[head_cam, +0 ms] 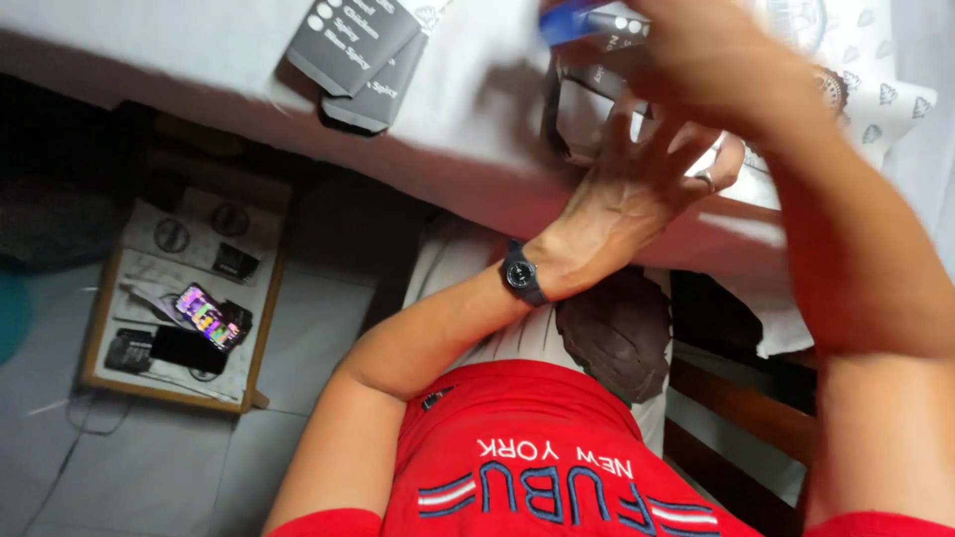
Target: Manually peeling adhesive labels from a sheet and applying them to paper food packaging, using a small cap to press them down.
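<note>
While your right hand (711, 60) is closed round the blue packet (587, 20), keep that grip firm and the packet steady above the table edge (477, 184); motion blur hides the finger detail. Your left hand (637, 189), just below it, has fingers spread wide, empty, nearly touching the right. Grey cartons (363, 50) lie well to its left. Bring the left in squarely before pulling.

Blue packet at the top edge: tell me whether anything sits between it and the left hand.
Nothing visible does. The right hand holds the blue packet above the table; the left hand is spread open just below it, with only bare air between them.
</note>
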